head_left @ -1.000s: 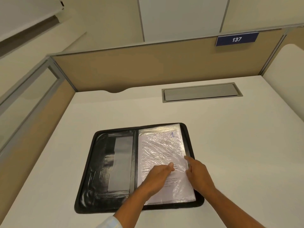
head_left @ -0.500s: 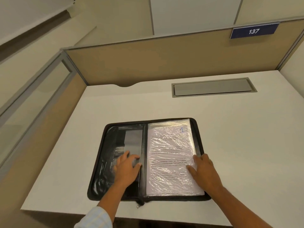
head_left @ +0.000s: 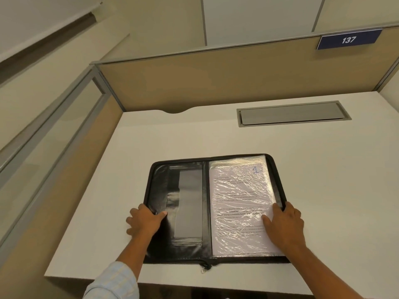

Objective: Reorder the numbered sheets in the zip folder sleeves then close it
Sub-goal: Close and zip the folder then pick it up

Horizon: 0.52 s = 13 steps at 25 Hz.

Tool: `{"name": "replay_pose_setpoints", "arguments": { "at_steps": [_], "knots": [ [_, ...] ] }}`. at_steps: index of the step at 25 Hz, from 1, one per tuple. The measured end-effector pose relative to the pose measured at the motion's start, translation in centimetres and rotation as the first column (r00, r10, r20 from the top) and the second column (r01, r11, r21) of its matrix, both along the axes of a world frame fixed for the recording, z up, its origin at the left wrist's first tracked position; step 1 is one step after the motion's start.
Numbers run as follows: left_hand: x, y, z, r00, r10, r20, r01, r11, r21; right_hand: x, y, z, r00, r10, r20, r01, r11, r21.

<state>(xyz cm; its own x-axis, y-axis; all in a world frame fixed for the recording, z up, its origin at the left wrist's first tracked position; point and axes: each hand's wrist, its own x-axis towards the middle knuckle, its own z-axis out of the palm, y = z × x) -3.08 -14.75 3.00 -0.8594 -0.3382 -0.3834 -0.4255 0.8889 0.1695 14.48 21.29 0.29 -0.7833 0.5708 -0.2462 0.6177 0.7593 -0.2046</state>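
A black zip folder (head_left: 185, 203) lies open near the front edge of the white desk (head_left: 323, 190). Its right half holds clear plastic sleeves, and the top sheet (head_left: 239, 197) carries a handwritten blue "1" near its upper right corner. The left half is the black inner cover with pockets. My left hand (head_left: 144, 221) grips the folder's left edge, thumb on the inner cover and fingers outside it. My right hand (head_left: 285, 225) holds the right edge, with the thumb lying on the sleeved sheet. The zip pull (head_left: 204, 269) hangs at the folder's front middle.
A grey metal cable hatch (head_left: 291, 114) is set into the desk at the back right. Tan partition panels (head_left: 216, 83) wall the desk at the back and left. A blue plate reading 137 (head_left: 348, 39) sits on the back partition's top right.
My left hand has slid from the sleeved sheet across the inner cover to the folder's left edge. My right hand has shifted onto the right edge. The camera view has moved.
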Motion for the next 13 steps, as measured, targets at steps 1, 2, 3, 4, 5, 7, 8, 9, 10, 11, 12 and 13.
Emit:
{"name": "replay_pose_setpoints", "arguments": {
  "at_steps": [1,2,3,4,5,7,8,9,10,11,12,13],
  "knots": [
    [-0.5,0.0,0.1,1.000,0.018,0.000,-0.018,1.000,0.019,-0.2,-0.1,0.2,1.000,-0.017,0.005,0.017,1.000,-0.011],
    [-1.1,-0.1,0.1,0.999,0.043,0.005,-0.043,0.998,0.050,-0.4,-0.1,0.3,0.999,-0.034,0.008,0.034,0.999,-0.025],
    [-1.7,-0.2,0.3,0.997,0.075,0.004,-0.075,0.993,0.088,-0.6,-0.1,0.5,0.999,-0.047,0.008,0.047,0.998,-0.037],
    [-2.2,-0.4,0.5,0.994,0.106,0.001,-0.105,0.986,0.129,-0.8,-0.1,0.7,0.998,-0.058,0.010,0.058,0.997,-0.047],
    [-2.6,-0.5,0.8,0.991,0.132,-0.004,-0.129,0.976,0.173,-1.1,-0.1,0.8,0.998,-0.068,0.012,0.069,0.996,-0.052],
    [-3.3,-0.8,1.5,0.982,0.188,-0.031,-0.172,0.945,0.279,-1.5,-0.3,1.0,0.996,-0.089,0.021,0.090,0.995,-0.051],
    [-3.7,-0.9,1.9,0.975,0.217,-0.050,-0.189,0.925,0.330,-1.8,-0.5,1.1,0.995,-0.098,0.035,0.099,0.994,-0.045],
    [-4.3,-1.0,2.2,0.967,0.251,-0.051,-0.214,0.900,0.380,-2.0,-0.7,1.0,0.994,-0.103,0.045,0.105,0.994,-0.033],
    [-4.9,-1.2,2.5,0.958,0.283,-0.041,-0.238,0.868,0.437,-2.3,-0.8,1.0,0.993,-0.106,0.050,0.107,0.994,-0.019],
    [-5.6,-1.6,2.6,0.952,0.306,-0.020,-0.257,0.831,0.494,-2.7,-1.0,1.0,0.993,-0.107,0.045,0.107,0.994,-0.009],
    [-6.2,-1.9,2.8,0.947,0.321,0.003,-0.273,0.799,0.535,-3.0,-1.0,1.1,0.994,-0.104,0.044,0.104,0.995,-0.005],
    [-6.7,-2.0,3.4,0.946,0.324,0.018,-0.278,0.779,0.562,-3.3,-0.9,1.1,0.994,-0.099,0.044,0.100,0.995,-0.003]
  ]
}}
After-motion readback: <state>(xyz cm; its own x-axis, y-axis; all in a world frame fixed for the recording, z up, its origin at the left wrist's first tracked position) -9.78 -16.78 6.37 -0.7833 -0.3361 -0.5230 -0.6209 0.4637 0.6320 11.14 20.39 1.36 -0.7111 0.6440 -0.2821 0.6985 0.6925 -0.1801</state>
